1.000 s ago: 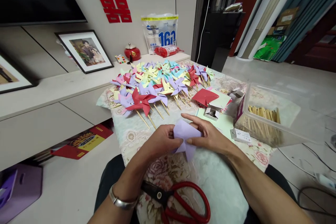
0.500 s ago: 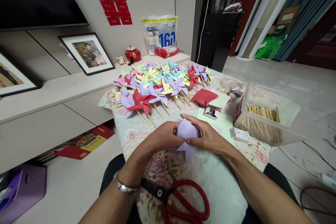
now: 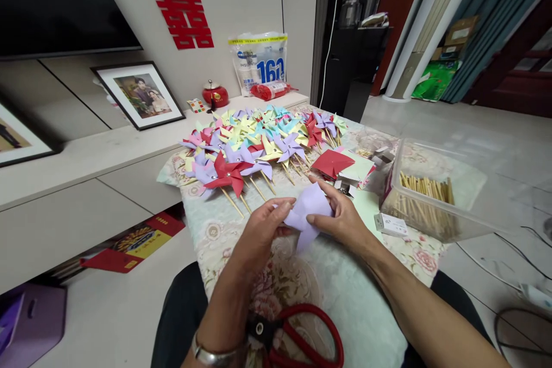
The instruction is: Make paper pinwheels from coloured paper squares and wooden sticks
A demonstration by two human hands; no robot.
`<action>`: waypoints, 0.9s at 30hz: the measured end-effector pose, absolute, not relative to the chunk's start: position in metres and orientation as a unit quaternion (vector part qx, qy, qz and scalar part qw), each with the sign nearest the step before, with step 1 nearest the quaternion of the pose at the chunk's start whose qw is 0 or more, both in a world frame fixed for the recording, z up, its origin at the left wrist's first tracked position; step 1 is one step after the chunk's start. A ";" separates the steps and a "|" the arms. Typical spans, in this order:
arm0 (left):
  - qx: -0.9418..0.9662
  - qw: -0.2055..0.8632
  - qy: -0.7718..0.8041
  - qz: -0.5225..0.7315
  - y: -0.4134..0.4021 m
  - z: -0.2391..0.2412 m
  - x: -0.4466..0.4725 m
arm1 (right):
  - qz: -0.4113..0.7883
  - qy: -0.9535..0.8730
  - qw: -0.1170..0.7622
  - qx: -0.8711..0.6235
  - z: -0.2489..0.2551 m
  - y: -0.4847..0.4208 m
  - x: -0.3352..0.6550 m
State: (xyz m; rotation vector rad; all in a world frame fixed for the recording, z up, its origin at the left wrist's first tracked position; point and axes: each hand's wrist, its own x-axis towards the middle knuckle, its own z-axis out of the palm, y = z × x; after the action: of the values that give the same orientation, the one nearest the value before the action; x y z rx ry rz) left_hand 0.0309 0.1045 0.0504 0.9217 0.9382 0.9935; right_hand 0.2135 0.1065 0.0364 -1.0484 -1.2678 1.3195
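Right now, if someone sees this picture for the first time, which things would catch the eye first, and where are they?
Probably the pile of colourful paper pinwheels on sticks, spread across the far side of the floral table cover. Next, the left hand and right hand in the centre, both gripping a piece of lilac paper. The red-handled scissors at the near edge and the clear box of wooden sticks on the right also stand out.

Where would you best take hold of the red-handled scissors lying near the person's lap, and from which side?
Grip the red-handled scissors by the red loops, coming from the right and above. The loops lie open and flat on the floral cloth toward the right, while the dark blade end points left under the left hand's wrist.
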 end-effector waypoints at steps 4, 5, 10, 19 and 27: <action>0.353 0.698 0.398 0.479 0.090 0.036 0.057 | 0.541 -0.495 0.526 -0.430 0.038 0.107 0.213; 0.341 0.698 0.387 0.496 0.087 0.033 0.063 | 0.540 -0.493 0.532 -0.428 0.038 0.107 0.213; 0.297 0.659 0.415 0.552 0.085 0.023 0.075 | 0.535 -0.490 0.537 -0.431 0.037 0.106 0.210; 0.281 0.640 0.432 0.571 0.083 0.019 0.068 | 0.550 -0.496 0.506 -0.442 0.031 0.103 0.205; 0.233 0.656 0.423 0.580 0.086 0.027 0.058 | 0.592 -0.473 0.523 -0.390 0.027 0.106 0.211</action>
State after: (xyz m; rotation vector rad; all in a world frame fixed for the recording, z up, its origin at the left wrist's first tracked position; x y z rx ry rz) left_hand 0.0582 0.0864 0.0268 0.5276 0.9580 1.3152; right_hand 0.2112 0.1065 0.0268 -0.9335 -1.1316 1.4181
